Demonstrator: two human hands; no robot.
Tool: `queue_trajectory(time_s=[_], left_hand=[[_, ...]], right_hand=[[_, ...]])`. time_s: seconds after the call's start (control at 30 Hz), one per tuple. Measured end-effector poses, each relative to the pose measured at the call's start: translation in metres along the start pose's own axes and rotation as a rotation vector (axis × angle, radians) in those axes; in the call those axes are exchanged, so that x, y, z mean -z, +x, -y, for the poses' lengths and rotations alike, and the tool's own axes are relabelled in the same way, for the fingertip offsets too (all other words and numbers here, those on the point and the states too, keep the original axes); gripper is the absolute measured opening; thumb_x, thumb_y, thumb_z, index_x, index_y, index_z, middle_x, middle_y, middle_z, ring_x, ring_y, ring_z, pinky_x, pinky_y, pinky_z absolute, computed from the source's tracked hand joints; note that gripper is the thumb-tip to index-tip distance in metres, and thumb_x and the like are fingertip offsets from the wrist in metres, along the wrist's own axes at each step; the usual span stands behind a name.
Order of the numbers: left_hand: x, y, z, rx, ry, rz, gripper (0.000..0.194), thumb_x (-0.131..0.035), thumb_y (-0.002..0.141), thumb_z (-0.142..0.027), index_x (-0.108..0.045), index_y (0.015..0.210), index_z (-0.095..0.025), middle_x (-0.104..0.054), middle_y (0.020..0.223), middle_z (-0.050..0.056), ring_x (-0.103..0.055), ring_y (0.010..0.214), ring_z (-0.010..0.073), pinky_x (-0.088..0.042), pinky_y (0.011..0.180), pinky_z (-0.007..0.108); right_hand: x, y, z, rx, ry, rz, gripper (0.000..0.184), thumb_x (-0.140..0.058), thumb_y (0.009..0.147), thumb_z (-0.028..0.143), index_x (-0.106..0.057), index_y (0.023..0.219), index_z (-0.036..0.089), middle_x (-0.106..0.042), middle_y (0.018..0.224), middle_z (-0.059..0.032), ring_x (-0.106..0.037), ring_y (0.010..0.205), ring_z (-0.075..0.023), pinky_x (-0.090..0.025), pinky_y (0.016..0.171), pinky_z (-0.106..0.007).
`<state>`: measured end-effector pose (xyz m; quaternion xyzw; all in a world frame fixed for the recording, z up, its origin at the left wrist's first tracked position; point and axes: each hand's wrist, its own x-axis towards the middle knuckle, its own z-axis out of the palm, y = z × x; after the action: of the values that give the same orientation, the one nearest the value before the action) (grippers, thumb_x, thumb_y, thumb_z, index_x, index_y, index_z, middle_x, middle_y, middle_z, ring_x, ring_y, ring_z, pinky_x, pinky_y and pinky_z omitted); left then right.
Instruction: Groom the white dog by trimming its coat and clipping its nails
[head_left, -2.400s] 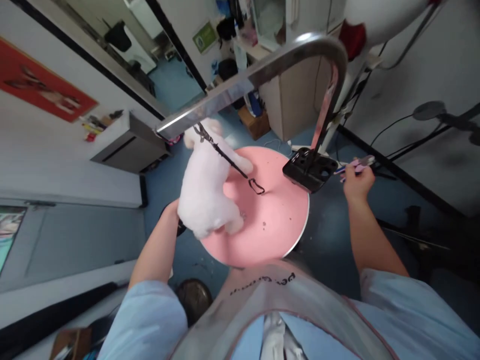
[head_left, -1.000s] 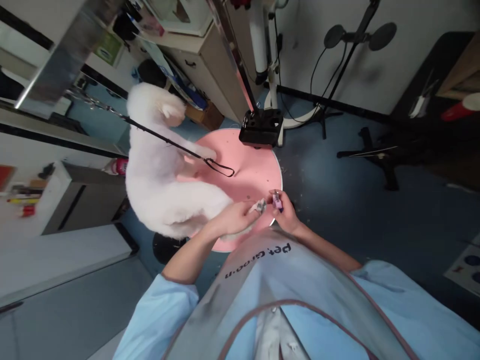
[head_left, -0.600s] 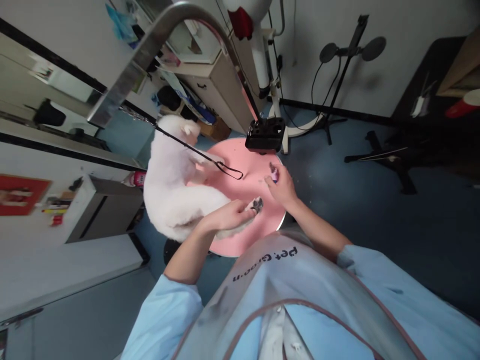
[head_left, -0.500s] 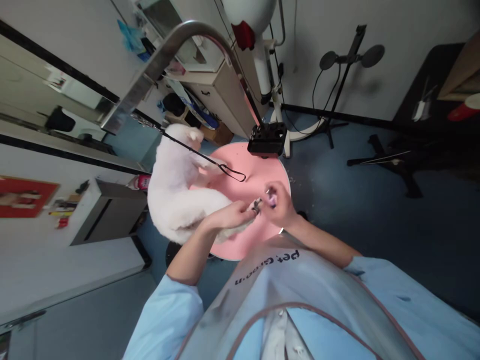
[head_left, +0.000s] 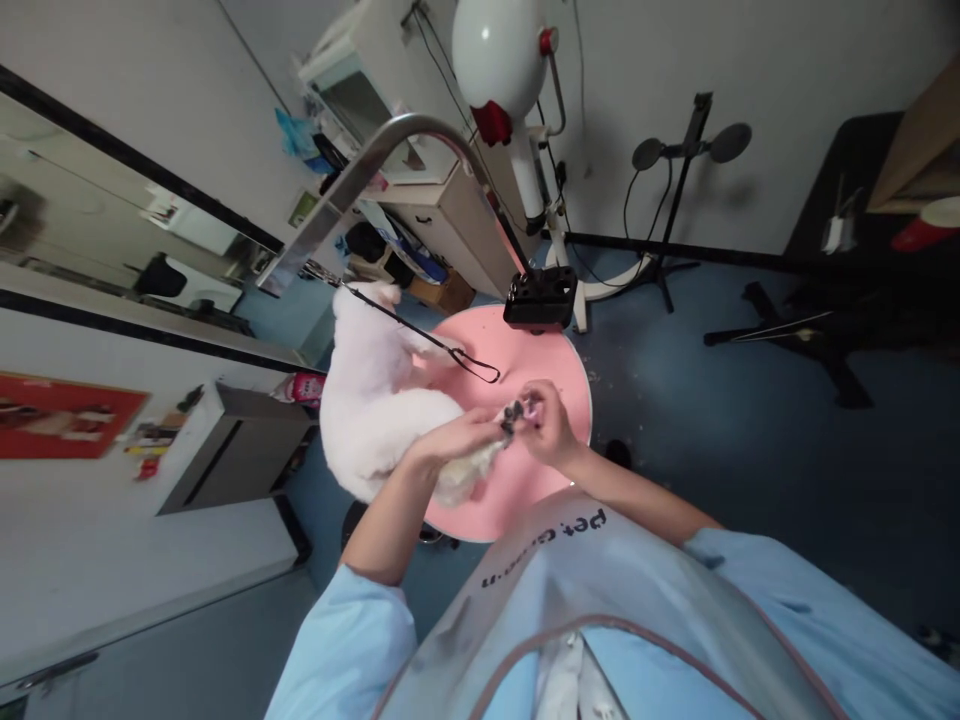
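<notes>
A white dog (head_left: 356, 385) sits on a round pink grooming table (head_left: 536, 355), its body at the table's left side. My left hand (head_left: 461, 437) is closed around one of its paws (head_left: 512, 416), with the dark pads turned outward. Right beside that paw, my right hand (head_left: 553, 428) is closed on a small pink-purple tool (head_left: 533, 411), which looks like nail clippers. Fingers cover most of it. Whether its tip touches a claw is too small to tell.
A metal grooming arm (head_left: 375, 150) curves over the table, with a black leash loop (head_left: 476, 368) hanging from it. A black holder (head_left: 541, 298) is fixed at the table's far edge. Behind stand a white dryer (head_left: 499, 60) and a cabinet (head_left: 450, 215).
My right hand has moved in to the paw, bringing the pink-purple tool up against or close to it. My left hand keeps its hold. The camera view has shifted slightly.
</notes>
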<state>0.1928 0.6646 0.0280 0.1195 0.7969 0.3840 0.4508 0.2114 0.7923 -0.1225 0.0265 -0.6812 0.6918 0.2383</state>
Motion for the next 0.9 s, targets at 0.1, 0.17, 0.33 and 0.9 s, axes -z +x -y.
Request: queue_trajectory(time_s=[0.1, 0.17, 0.33, 0.9], left_hand=[[-0.008, -0.005, 0.0, -0.109, 0.119, -0.063, 0.029, -0.044, 0.086, -0.041, -0.045, 0.077, -0.013, -0.043, 0.067, -0.002, -0.037, 0.061, 0.0077, -0.031, 0.056, 0.02], [-0.015, -0.012, -0.003, -0.13, 0.288, -0.182, 0.037, -0.036, 0.091, -0.047, -0.043, 0.075, -0.014, -0.045, 0.066, -0.001, -0.038, 0.06, 0.0084, -0.03, 0.056, 0.021], [-0.026, -0.028, -0.008, -0.124, 0.542, -0.288, 0.031, -0.034, 0.094, -0.041, -0.054, 0.092, -0.017, -0.059, 0.078, 0.002, -0.052, 0.067, 0.0124, -0.035, 0.064, 0.024], [-0.028, -0.041, -0.006, -0.179, 0.576, -0.178, 0.032, -0.031, 0.094, -0.04, -0.05, 0.085, -0.017, -0.056, 0.072, 0.001, -0.046, 0.062, 0.0112, -0.033, 0.061, 0.025]], right_hand=[[0.008, 0.011, -0.001, -0.074, -0.076, 0.054, 0.032, -0.051, 0.085, 0.042, -0.054, 0.107, 0.02, -0.062, 0.093, -0.0081, -0.059, 0.08, -0.0194, -0.05, 0.074, -0.035], [0.021, 0.019, 0.001, -0.121, -0.167, 0.059, 0.032, -0.054, 0.085, 0.039, -0.056, 0.111, 0.02, -0.064, 0.096, -0.0076, -0.061, 0.082, -0.0192, -0.05, 0.075, -0.035], [0.056, 0.025, 0.029, 0.351, -0.316, 0.286, 0.029, -0.064, 0.08, 0.036, -0.064, 0.106, 0.023, -0.068, 0.096, -0.0063, -0.063, 0.089, -0.0208, -0.05, 0.081, -0.036], [0.066, 0.028, 0.059, 0.747, -0.453, 0.488, 0.026, -0.06, 0.084, 0.035, -0.067, 0.108, 0.029, -0.07, 0.088, -0.0023, -0.064, 0.077, -0.0154, -0.05, 0.07, -0.03]])
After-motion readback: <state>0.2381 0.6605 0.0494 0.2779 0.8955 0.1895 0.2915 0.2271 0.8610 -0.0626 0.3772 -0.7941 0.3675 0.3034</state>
